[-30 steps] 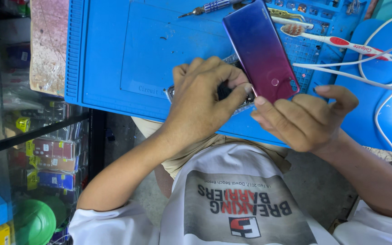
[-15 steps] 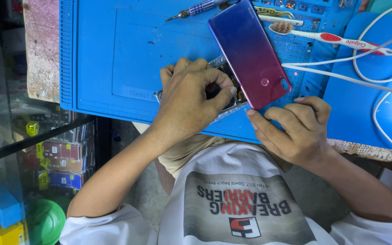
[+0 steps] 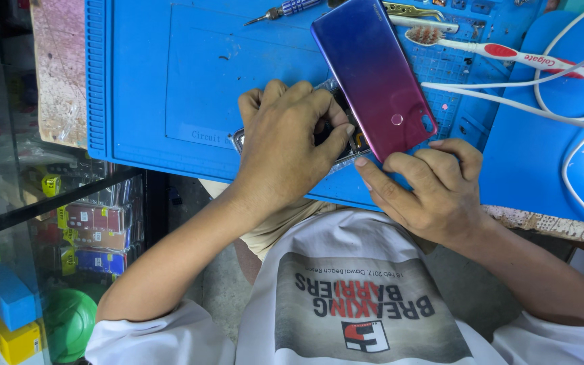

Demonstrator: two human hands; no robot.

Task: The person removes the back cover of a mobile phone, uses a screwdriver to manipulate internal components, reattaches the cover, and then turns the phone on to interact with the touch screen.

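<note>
Blue silicone repair mat (image 3: 170, 81) covers the worn bench in front of me, with a glass display case of small coloured boxes (image 3: 89, 223) off to my left. On the mat's near edge lies an opened phone body (image 3: 346, 138), and its glossy back cover shading from blue to magenta (image 3: 376, 74) is lifted, tilted up over it. My left hand (image 3: 292, 145) lies across the phone body, fingers curled down over it and thumb pressed at the cover's lower edge, so most of the body is hidden. My right hand (image 3: 434, 189) grips the cover's near corner, fingers bent and closed around it. Beyond the cover rest a red-and-white toothbrush (image 3: 501, 51), a small screwdriver with a blue handle (image 3: 285, 10) and white cables (image 3: 549, 101).
</note>
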